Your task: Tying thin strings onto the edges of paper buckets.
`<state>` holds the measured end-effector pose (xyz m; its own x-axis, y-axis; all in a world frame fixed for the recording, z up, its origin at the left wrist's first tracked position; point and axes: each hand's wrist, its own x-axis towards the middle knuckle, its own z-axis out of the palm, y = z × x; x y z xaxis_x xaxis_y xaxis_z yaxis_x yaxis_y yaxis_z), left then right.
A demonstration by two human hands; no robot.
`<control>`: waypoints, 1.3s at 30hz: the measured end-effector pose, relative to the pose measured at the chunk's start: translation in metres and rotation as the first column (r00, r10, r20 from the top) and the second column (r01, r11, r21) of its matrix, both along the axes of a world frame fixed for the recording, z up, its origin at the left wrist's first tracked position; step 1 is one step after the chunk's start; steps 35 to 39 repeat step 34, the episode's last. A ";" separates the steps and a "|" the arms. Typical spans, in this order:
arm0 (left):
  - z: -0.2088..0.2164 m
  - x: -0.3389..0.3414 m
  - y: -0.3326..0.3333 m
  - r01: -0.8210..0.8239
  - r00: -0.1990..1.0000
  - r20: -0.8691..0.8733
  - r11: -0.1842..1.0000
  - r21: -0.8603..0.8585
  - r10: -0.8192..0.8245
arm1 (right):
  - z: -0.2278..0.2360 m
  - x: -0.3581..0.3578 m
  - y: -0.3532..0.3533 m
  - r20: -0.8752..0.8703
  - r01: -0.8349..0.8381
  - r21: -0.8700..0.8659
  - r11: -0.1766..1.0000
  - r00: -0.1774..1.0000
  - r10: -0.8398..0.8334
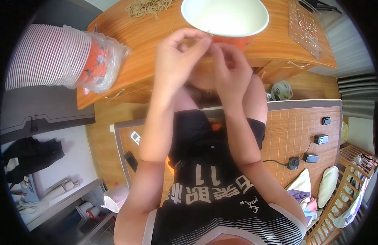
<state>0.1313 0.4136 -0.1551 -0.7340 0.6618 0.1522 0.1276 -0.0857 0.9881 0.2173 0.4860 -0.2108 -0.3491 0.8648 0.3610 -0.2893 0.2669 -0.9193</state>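
Note:
In front of my chest, over the near edge of the wooden table, both hands are raised with their fingertips close together. My left hand pinches a thin brown strand of twine between thumb and index finger, and only a short bit of it shows. My right hand is beside it with its fingers curled together; whatever is between them is hidden. Just beyond the fingers stands a large bucket, white inside and orange outside. A loose bundle of tan twine lies at the table's far left.
A stack of nested buckets wrapped in clear plastic lies on the left. On the table's right is a clear board dotted with small beads, near a dark tool. Behind me, a bed mat bears several black adapters.

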 end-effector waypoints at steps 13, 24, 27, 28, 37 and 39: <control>-0.008 -0.003 -0.002 0.018 0.951 -0.309 0.995 0.095 0.013 | 0.051 0.023 0.053 0.121 0.009 0.936 0.351 0.930 -0.346; -0.017 -0.001 0.001 -0.001 0.961 -0.275 0.996 0.092 0.026 | 0.079 0.009 0.067 0.355 -0.275 0.887 0.372 0.920 -0.166; -0.010 0.002 0.003 -0.057 0.924 -0.379 0.998 0.003 0.054 | 0.085 0.011 0.066 0.383 -0.295 0.841 0.454 0.916 -0.115; -0.012 0.001 0.003 -0.066 0.924 -0.377 0.998 0.004 0.062 | 0.085 0.010 0.065 0.408 -0.314 0.793 0.523 0.910 -0.072; -0.022 0.002 0.004 -0.094 0.938 -0.327 0.992 0.089 0.118 | 0.082 0.011 0.066 0.362 -0.252 0.866 0.433 0.912 -0.192; -0.022 0.002 0.004 -0.094 0.938 -0.327 0.992 0.089 0.118 | 0.082 0.011 0.066 0.362 -0.252 0.866 0.433 0.912 -0.192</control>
